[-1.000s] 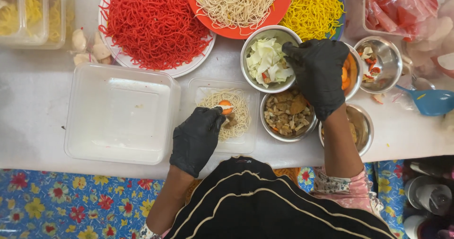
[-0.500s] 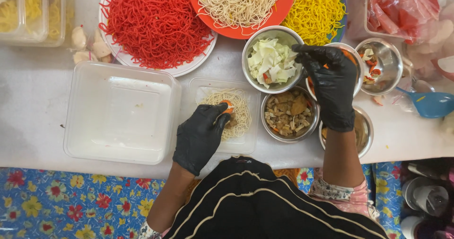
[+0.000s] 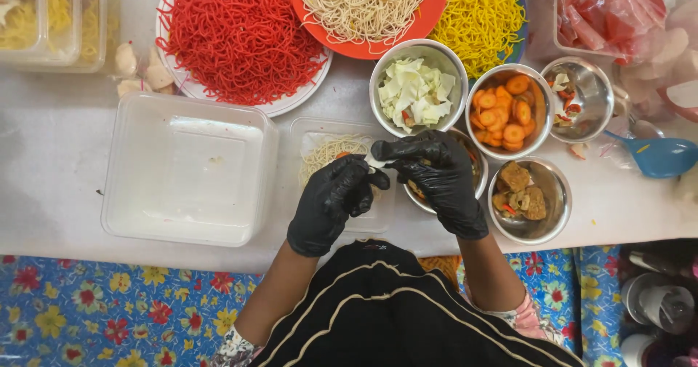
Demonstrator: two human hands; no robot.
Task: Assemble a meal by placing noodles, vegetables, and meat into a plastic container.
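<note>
I see a white table top (image 3: 43, 192) filling most of the view; a blue floral cloth (image 3: 109, 316) runs along its 6 o'clock edge. Nothing of the room beyond shows.

Count, big to small:
- 3 noodle plates at 12 o'clock: red noodles (image 3: 236, 36), pale noodles on an orange plate (image 3: 363, 3), yellow noodles (image 3: 480, 18). All cut off by the top edge.
- 1 large clear container (image 3: 185, 171), empty, at 9 o'clock of the hands.
- 1 small clear tray (image 3: 327, 149) with pale noodles, directly under the hands.
- 5 steel bowls at 1–3 o'clock: cabbage bowl (image 3: 416, 91), carrot bowl (image 3: 509, 113), a small bowl of mixed bits (image 3: 582, 102), a bowl of brown fried pieces (image 3: 527, 200), and a fifth bowl (image 3: 476, 174) mostly hidden by the right hand, contents unclear.
- 1 blue scoop (image 3: 658, 156) at 3 o'clock.
- 2 hands, black gloves.

Left hand (image 3: 331, 203) is curled over the tray; an orange bit (image 3: 342, 155) shows at its fingertips, but I can't tell if it's pinched. Right hand (image 3: 436, 182) pinches a white cabbage piece (image 3: 378, 160) between thumb and fingers, just over the tray's 3 o'clock edge, touching the left fingertips.

Hard to read: clear tubs at 10 o'clock, the pink bagged stuff (image 3: 611, 11) at 2 o'clock, and the dark items at 4 o'clock.
</note>
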